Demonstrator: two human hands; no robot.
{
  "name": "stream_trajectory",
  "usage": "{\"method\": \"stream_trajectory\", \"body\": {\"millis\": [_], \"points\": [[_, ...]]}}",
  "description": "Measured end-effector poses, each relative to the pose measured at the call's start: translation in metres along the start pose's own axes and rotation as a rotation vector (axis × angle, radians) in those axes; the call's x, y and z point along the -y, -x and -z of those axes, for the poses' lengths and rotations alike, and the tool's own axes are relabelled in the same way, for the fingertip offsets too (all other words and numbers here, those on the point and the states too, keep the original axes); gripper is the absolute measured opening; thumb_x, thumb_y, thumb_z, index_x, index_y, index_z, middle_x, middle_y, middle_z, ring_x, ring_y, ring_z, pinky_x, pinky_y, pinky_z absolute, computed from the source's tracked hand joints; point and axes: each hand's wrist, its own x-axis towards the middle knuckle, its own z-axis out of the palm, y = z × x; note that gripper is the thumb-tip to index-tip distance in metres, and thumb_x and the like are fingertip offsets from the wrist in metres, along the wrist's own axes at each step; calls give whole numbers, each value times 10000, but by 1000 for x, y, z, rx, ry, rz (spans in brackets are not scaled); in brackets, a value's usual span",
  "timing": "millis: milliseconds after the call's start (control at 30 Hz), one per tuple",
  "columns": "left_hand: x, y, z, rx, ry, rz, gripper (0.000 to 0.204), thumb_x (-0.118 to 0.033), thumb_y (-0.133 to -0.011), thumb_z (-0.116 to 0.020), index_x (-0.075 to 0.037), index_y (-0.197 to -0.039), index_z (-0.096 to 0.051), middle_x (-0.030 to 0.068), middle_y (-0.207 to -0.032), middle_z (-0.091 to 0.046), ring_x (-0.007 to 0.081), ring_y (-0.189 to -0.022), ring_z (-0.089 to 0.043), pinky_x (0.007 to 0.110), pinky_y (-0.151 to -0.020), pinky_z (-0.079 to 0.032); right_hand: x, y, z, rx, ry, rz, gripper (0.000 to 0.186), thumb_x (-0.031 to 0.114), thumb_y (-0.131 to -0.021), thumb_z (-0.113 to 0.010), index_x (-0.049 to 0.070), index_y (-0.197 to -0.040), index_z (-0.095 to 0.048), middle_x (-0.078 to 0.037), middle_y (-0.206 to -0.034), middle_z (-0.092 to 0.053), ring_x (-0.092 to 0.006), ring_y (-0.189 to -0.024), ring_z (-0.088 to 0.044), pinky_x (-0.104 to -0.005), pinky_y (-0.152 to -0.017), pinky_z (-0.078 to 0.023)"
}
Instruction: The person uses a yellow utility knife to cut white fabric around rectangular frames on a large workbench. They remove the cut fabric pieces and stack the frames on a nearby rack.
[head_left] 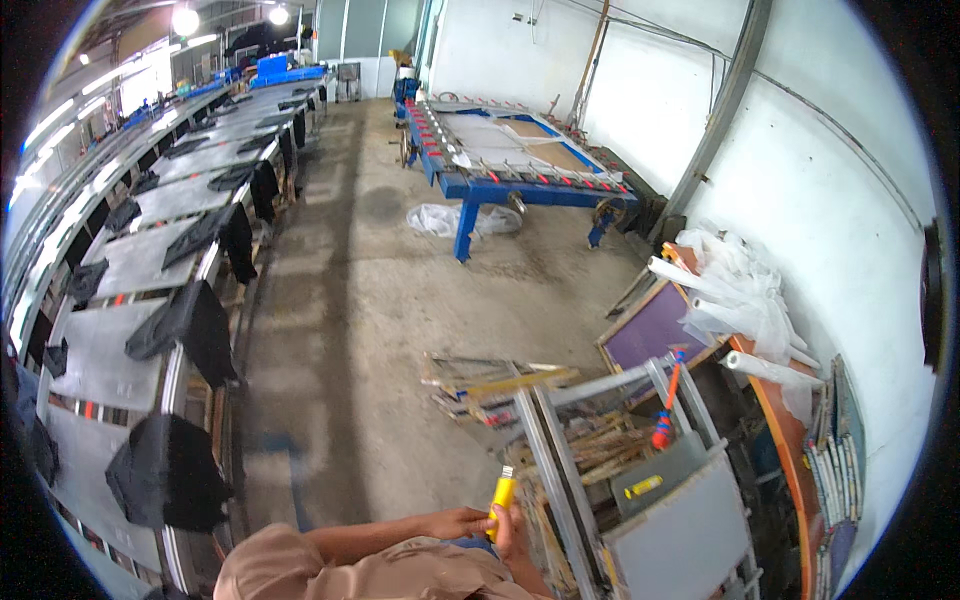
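In front of my body, my right hand (512, 537) is closed round a yellow tool (503, 492) that looks like a box cutter. Its short silver tip points up and away from me. My left hand (462, 522) reaches in from the left, fingers pinched against the lower part of the same tool. Both hands are close together beside a metal frame rack (553, 480). On a grey panel in that rack lies another small yellow item (643, 487), and a red-orange handled tool (668, 405) leans just beyond it.
Along the left runs a long printing table (105, 352) with black cloth pieces (172, 470) draped over it. A blue frame-stretching table (465, 190) stands ahead. Wooden strips (500, 385) lie on the floor. Plastic-wrapped rolls (770, 368) and boards lean by the right wall.
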Motion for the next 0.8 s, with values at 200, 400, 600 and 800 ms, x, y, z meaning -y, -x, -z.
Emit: {"method": "stream_trajectory", "body": {"millis": [200,400,600,800], "points": [[-17,21,192,-699,27,187,503,-453,-1011,-514,9,-1178,-621,70,-1004,-678,154,-908,-624,304,-790,-503,56,-195,-139,340,-267,16,539,420,-1053,-329,5,-1365,-473,-218,-1272,-543,-320,-1228,-494,-387,-1051,-373],[-7,66,416,-1041,267,251,286,-279,-973,-603,-3,-1044,-634,68,-767,-637,174,-676,-644,321,-627,-534,97,-403,-168,562,413,283,656,524,-966,-511,40,-1407,-492,-366,-1450,-367,-434,-1400,-343,-438,-1136,-316],[-7,137,567,-1406,467,256,240,-239,-982,-571,-31,-1089,-515,84,-711,-595,205,-531,-618,348,-444,-517,144,-592,-172,937,762,63,656,526,-966,-504,84,-1448,-452,-280,-1532,-300,-449,-1372,-375,-510,-1109,-346],[15,151,720,-1486,569,418,223,-202,-994,-514,-23,-1120,-472,117,-727,-594,265,-513,-636,384,-426,-531,157,-766,-239,693,784,152,594,446,-949,-557,52,-1390,-495,-264,-1372,-513,-404,-1272,-502,-475,-1056,-415]]}}
